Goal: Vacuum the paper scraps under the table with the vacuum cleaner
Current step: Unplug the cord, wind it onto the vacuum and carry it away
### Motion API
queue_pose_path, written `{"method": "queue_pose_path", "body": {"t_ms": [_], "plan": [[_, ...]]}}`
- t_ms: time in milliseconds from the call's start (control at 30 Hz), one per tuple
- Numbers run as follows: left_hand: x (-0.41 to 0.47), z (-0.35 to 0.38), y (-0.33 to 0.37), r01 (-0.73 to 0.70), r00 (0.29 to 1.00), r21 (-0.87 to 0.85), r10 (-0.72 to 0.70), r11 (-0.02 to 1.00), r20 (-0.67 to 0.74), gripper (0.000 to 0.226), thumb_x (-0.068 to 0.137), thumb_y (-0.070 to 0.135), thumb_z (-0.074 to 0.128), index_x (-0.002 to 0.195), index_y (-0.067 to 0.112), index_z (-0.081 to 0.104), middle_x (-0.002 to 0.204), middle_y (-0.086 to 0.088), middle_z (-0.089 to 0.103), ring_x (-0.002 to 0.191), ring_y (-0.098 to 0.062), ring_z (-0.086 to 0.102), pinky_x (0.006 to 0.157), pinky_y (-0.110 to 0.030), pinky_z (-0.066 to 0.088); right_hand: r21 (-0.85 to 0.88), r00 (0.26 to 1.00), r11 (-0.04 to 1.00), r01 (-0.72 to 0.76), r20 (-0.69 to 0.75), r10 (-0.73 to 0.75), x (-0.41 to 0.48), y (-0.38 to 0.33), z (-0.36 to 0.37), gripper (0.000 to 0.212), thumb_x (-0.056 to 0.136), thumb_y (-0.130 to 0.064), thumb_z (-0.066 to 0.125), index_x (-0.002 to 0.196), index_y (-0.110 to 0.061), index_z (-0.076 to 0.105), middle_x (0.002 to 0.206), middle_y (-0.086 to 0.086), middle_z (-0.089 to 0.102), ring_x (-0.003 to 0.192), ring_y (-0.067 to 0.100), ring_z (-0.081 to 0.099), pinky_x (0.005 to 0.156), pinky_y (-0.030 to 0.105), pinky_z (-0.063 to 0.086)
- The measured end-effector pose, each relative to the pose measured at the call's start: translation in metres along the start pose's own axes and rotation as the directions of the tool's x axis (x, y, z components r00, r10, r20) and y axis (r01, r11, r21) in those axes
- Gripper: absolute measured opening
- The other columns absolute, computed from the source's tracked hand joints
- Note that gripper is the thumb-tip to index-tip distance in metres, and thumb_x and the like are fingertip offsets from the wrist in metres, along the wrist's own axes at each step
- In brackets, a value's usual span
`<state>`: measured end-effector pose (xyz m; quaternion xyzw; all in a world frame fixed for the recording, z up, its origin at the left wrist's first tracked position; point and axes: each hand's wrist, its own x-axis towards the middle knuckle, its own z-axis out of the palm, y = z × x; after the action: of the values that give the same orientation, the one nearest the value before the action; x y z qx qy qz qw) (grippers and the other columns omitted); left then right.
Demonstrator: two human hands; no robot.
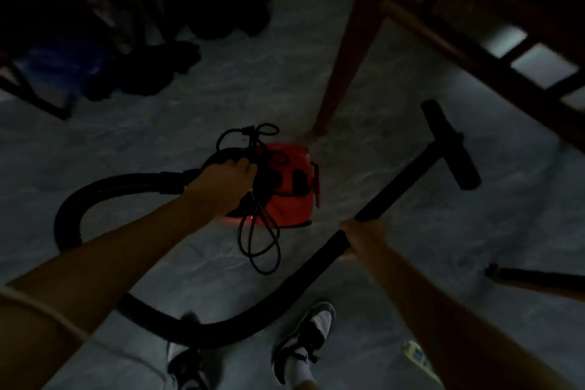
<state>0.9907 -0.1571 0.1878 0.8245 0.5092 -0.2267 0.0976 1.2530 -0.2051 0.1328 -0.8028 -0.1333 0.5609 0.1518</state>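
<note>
Vacuum cleaner [292, 199] beneath left hand [221, 184] gripping cord [260, 247], right hand [364, 239] gripping wand [400, 185]

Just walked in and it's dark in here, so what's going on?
A person stands over a red vacuum cleaner on the floor. The left hand grips its top, where the cord is bundled; the right hand holds the wand, its nozzle out by the table leg. No paper scraps show.

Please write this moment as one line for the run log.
left hand: grips vacuum cleaner top | right hand: holds wand | floor nozzle: near table leg | scraps: not seen
</note>
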Motion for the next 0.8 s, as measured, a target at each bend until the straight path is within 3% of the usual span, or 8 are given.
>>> {"method": "queue_pose_path", "body": {"t_ms": [67,133,200,300,500,600,667,800], "plan": [[-0.039,-0.01,-0.026,-0.045,0.995,0.076,0.051,0.996,-0.082,0.054,0.06,0.024,0.086,0.106,0.001,0.07,0.092,-0.016,0.071,0.061,-0.023,0.066,0.041,-0.023,0.047,0.054,1.0,0.998,0.007,0.027,-0.009,-0.057,0.008,0.024,0.016,0.086,-0.011,0.068,0.096,-0.009,0.056,0.096,0.013,0.062,0.078,0.029,0.062,0.034,0.031,0.05],[-0.078,-0.015,-0.051,-0.088,0.982,0.122,0.107,0.989,-0.153,0.048,0.041,0.026,0.093,0.082,0.008,0.075,0.069,-0.006,0.07,0.043,-0.015,0.059,0.031,-0.017,0.033,0.103,0.999,0.994,-0.023,0.046,0.018,-0.107,0.018,0.053,0.016,0.086,-0.009,0.069,0.094,-0.008,0.055,0.092,0.013,0.061,0.079,0.03,0.062,0.038,0.034,0.053],[-0.121,-0.03,-0.075,-0.047,0.997,0.09,0.052,0.995,-0.059,0.04,0.064,0.024,0.083,0.098,0.007,0.071,0.086,-0.009,0.069,0.061,-0.02,0.064,0.041,-0.023,0.038,0.094,0.996,0.995,-0.036,0.082,0.028,-0.149,0.027,0.088,0.016,0.086,-0.009,0.069,0.095,-0.005,0.056,0.087,0.013,0.062,0.075,0.031,0.063,0.044,0.035,0.054],[-0.174,-0.03,-0.113,0.043,0.998,0.046,-0.041,0.998,-0.043,0.037,0.094,0.009,0.044,0.13,0.001,0.046,0.127,-0.019,0.052,0.102,-0.032,0.058,0.069,-0.038,0.048,0.054,0.994,0.997,-0.057,0.101,0.051,-0.211,0.032,0.138,0.019,0.086,-0.01,0.07,0.097,-0.002,0.057,0.08,0.013,0.061,0.07,0.033,0.064,0.046,0.036,0.055],[-0.301,-0.035,-0.177,0.11,0.99,0.019,-0.108,0.994,-0.092,0.033,0.092,0.005,0.042,0.123,0.001,0.05,0.122,-0.021,0.054,0.101,-0.035,0.058,0.081,-0.044,0.05,0.079,0.98,0.996,-0.045,0.199,0.028,-0.336,0.025,0.211,0.021,0.088,-0.006,0.065,0.106,0.002,0.059,0.104,0.025,0.062,0.075,0.037,0.062,0.049,0.043,0.053],[-0.351,-0.042,-0.21,0.146,0.984,0.022,-0.143,0.989,-0.106,0.036,0.092,0.007,0.043,0.128,0.001,0.048,0.127,-0.021,0.052,0.108,-0.036,0.055,0.092,-0.048,0.046,0.135,0.97,0.991,-0.002,0.24,-0.03,-0.386,0.017,0.238,0.009,0.091,-0.004,0.06,0.096,0.002,0.057,0.103,0.025,0.059,0.071,0.035,0.06,0.036,0.039,0.053],[-0.376,-0.049,-0.233,0.165,0.981,0.018,-0.163,0.986,-0.108,0.038,0.093,0.009,0.043,0.13,0.002,0.046,0.13,-0.018,0.05,0.112,-0.035,0.053,0.094,-0.045,0.044,0.173,0.968,0.985,0.019,0.243,-0.061,-0.411,0.009,0.256,0.018,0.093,-0.009,0.058,0.108,0.0,0.054,0.103,0.023,0.057,0.07,0.034,0.058,0.034,0.04,0.052],[-0.403,-0.06,-0.279,0.201,0.976,-0.004,-0.2,0.98,-0.085,0.036,0.095,0.014,0.041,0.129,0.004,0.046,0.132,-0.016,0.05,0.113,-0.033,0.053,0.089,-0.042,0.044,0.185,0.967,0.983,0.005,0.248,-0.052,-0.435,-0.017,0.289,0.026,0.096,-0.017,0.056,0.116,-0.001,0.051,0.09,0.02,0.058,0.071,0.035,0.059,0.057,0.052,0.057]]}}
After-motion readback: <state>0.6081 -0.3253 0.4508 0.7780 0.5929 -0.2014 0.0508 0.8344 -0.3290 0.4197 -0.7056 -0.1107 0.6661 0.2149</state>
